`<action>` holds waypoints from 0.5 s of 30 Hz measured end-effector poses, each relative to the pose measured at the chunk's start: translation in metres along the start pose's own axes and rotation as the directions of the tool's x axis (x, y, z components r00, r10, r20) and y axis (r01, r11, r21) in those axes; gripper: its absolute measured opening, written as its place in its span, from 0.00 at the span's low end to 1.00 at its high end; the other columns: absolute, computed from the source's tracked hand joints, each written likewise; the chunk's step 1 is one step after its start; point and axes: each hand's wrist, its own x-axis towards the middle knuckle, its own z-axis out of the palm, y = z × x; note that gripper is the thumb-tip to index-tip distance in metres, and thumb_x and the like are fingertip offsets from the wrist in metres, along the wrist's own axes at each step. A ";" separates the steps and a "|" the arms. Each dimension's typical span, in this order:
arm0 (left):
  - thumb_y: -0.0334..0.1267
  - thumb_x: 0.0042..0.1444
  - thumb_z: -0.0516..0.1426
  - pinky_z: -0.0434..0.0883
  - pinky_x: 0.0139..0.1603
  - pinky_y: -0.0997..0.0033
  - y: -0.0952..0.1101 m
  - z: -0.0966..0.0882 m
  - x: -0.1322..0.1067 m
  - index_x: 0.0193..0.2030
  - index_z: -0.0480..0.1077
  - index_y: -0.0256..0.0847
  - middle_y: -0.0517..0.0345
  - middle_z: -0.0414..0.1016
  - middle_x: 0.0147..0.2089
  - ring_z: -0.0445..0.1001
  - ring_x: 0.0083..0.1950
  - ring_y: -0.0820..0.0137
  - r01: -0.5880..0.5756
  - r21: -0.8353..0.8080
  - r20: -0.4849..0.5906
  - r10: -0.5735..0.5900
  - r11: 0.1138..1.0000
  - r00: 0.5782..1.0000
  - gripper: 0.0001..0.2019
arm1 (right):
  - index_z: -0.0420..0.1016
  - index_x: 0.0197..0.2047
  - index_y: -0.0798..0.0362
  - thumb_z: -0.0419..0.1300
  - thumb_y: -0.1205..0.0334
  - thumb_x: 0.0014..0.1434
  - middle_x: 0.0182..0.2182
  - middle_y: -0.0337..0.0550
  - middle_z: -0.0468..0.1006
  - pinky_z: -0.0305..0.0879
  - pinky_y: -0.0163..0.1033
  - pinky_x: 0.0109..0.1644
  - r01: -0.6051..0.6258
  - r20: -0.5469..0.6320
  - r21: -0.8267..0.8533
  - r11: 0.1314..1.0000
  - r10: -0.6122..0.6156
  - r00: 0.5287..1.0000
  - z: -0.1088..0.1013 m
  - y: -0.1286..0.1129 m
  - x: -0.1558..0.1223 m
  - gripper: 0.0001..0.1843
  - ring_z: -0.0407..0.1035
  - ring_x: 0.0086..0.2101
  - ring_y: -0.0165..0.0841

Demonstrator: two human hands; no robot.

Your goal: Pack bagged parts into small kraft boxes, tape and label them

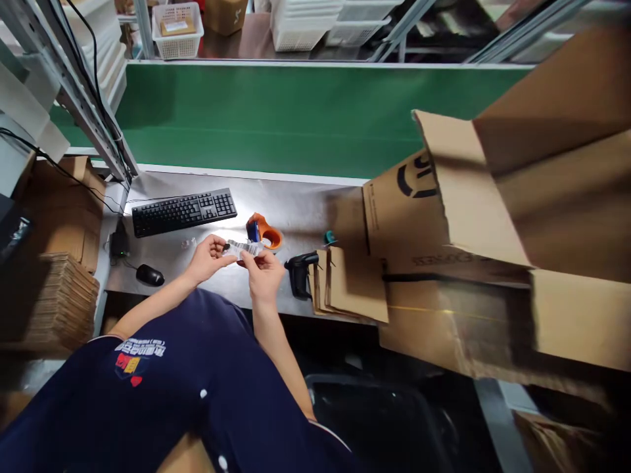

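Pinches a small, flat barcode-labelled packet (250, 248) with left hand (205, 259) and right hand (265, 276) above smooth metal bench (290, 197), beside curved orange tape dispenser (263, 226) at right.

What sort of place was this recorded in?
Most likely a packing station in a warehouse or similar: what looks like a green conveyor belt runs behind the metal bench, a large open cardboard box stands to the right, and the small item in hand carries a barcode.
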 end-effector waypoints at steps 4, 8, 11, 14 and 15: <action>0.56 0.49 0.72 0.77 0.30 0.72 0.000 0.004 -0.002 0.36 0.71 0.40 0.63 0.75 0.28 0.76 0.26 0.73 -0.045 0.017 -0.061 0.046 0.999 0.997 0.23 | 0.65 0.23 0.48 0.76 0.42 0.48 0.19 0.31 0.70 0.75 0.41 0.30 0.043 0.006 -0.053 0.998 -0.043 0.999 0.003 -0.004 -0.002 0.27 0.73 0.23 0.32; 0.65 0.57 0.64 0.78 0.27 0.68 0.001 0.003 -0.006 0.34 0.72 0.40 0.61 0.76 0.25 0.77 0.23 0.70 -0.007 -0.059 -0.094 0.001 0.998 0.996 0.26 | 0.65 0.24 0.48 0.77 0.41 0.47 0.18 0.30 0.69 0.77 0.41 0.30 -0.009 0.027 -0.025 1.000 0.010 1.000 0.002 -0.006 -0.001 0.28 0.73 0.23 0.33; 0.66 0.56 0.64 0.79 0.29 0.67 0.003 0.001 -0.011 0.35 0.73 0.40 0.60 0.77 0.25 0.78 0.24 0.69 0.038 -0.075 -0.088 -0.045 0.996 0.995 0.27 | 0.67 0.26 0.48 0.77 0.40 0.46 0.18 0.29 0.69 0.79 0.43 0.31 -0.111 0.069 0.043 0.993 0.108 0.992 0.000 -0.003 0.001 0.28 0.72 0.21 0.31; 0.64 0.56 0.64 0.79 0.30 0.66 0.001 -0.005 -0.011 0.35 0.74 0.40 0.59 0.78 0.25 0.79 0.25 0.67 0.063 -0.041 -0.095 -0.066 0.997 0.993 0.26 | 0.68 0.27 0.48 0.75 0.39 0.49 0.19 0.31 0.72 0.81 0.45 0.34 -0.211 0.113 0.079 0.974 0.201 0.973 0.000 0.006 0.004 0.26 0.74 0.21 0.32; 0.64 0.56 0.64 0.79 0.30 0.66 -0.003 -0.009 -0.009 0.35 0.74 0.40 0.58 0.78 0.25 0.79 0.25 0.67 0.070 -0.021 -0.103 -0.072 0.997 0.992 0.25 | 0.67 0.27 0.48 0.75 0.39 0.49 0.19 0.31 0.73 0.81 0.45 0.34 -0.235 0.120 0.080 0.969 0.225 0.967 0.001 0.013 0.006 0.26 0.74 0.21 0.33</action>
